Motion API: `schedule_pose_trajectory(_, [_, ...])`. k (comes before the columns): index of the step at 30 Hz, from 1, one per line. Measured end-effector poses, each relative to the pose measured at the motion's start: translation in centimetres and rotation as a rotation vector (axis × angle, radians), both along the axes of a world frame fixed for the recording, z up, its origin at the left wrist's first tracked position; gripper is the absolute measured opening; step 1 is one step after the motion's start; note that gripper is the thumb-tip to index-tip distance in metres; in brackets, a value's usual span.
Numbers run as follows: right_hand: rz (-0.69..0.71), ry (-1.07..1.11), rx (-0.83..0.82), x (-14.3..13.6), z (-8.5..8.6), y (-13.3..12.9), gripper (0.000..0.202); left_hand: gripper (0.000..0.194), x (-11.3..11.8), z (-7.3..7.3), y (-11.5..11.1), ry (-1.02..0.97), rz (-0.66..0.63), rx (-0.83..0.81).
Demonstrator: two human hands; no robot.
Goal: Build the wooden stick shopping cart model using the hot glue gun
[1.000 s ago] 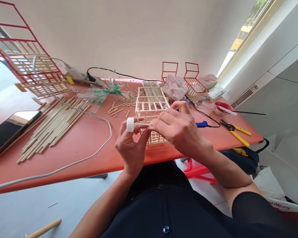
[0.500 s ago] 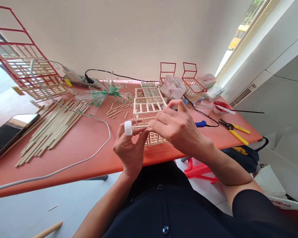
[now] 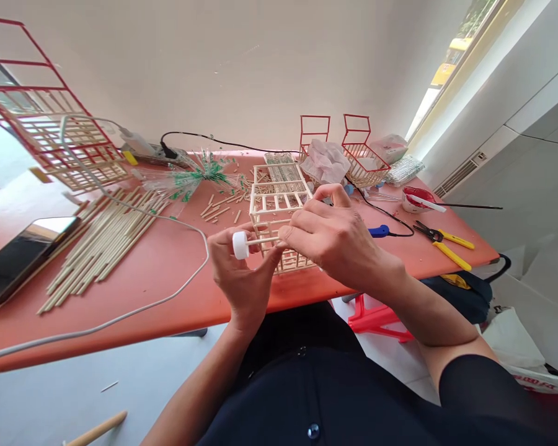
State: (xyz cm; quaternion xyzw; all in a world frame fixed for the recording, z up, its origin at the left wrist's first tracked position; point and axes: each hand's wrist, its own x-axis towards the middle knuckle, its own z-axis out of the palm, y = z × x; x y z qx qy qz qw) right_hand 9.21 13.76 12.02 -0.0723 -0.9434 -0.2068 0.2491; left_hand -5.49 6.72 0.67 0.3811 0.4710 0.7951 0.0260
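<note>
A bare wooden stick frame (image 3: 279,201) with slatted sides stands near the table's front edge. In front of it, my left hand (image 3: 244,266) is closed, its fingers around a short stick tipped with a white cap (image 3: 240,245) and its thumb near the frame's lower bars. My right hand (image 3: 330,232) pinches at the stick's other end, close to the left thumb, and hides part of the frame's right side. Whether the stick touches the frame cannot be made out.
Loose sticks (image 3: 100,248) and a phone (image 3: 25,254) lie left, crossed by a grey cable (image 3: 186,282). Red-edged stick chairs stand at the back. At right are a red paint cup (image 3: 413,199), yellow-handled pliers (image 3: 451,246) and a blue-handled tool (image 3: 378,231).
The white cap has tilted slightly, and the fingers of my left hand have shifted a little around the stick. My right hand has hardly moved. The camera view has shifted slightly.
</note>
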Motion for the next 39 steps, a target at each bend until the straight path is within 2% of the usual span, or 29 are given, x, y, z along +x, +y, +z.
schedule_pose_trajectory(4, [0.006,-0.003,0.001,0.0,0.1,-0.2,0.035,0.065,0.0,0.2,0.2,0.089,0.057,0.041])
schedule_pose_trajectory(8, [0.002,-0.009,0.013,-0.1,0.0,-0.2,0.034,0.062,0.0,0.1,0.0,0.183,0.122,0.017])
schedule_pose_trajectory(12, [0.011,0.008,-0.092,0.3,0.1,-0.1,0.019,0.059,0.0,0.2,-0.5,0.254,0.155,-0.054])
schedule_pose_trajectory(14, [-0.011,0.023,-0.127,1.0,0.4,-0.1,0.020,0.059,0.0,0.4,-0.7,0.266,0.167,-0.081])
schedule_pose_trajectory(18, [-0.075,0.054,-0.126,2.8,0.8,-0.2,0.026,0.055,0.0,0.6,-0.9,0.263,0.140,-0.090])
schedule_pose_trajectory(21, [-0.114,0.066,-0.127,3.6,0.4,0.0,0.024,0.051,0.0,0.7,-0.9,0.267,0.142,-0.108])
schedule_pose_trajectory(26, [-0.120,0.059,-0.124,3.4,-0.2,0.3,0.012,0.048,0.0,1.1,-1.2,0.267,0.146,-0.173])
schedule_pose_trajectory(33, [-0.087,0.088,-0.128,3.2,-0.3,0.2,0.018,0.047,-0.1,1.5,-1.5,0.266,0.091,-0.152])
schedule_pose_trajectory(39, [-0.085,0.067,-0.188,3.3,-0.5,0.1,0.013,0.054,-0.3,1.6,-1.9,0.302,0.088,-0.197])
